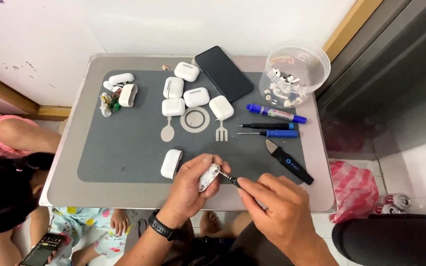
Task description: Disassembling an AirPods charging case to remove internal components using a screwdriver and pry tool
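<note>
I see my left hand (193, 180) gripping a white earbud case (209, 177) at the table's near edge | right hand (272, 207) pinching a small screwdriver (232, 179) against it | grey mat (124, 143) bare mid-left | cases, phone (224, 73), tub (296, 74) farther | white wall (173, 24) beyond.

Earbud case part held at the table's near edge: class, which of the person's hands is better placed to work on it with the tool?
The right hand: its fingers already pinch the small dark-tipped tool, tip at the white case part. The left hand is busy gripping that part, steadying it.
</note>
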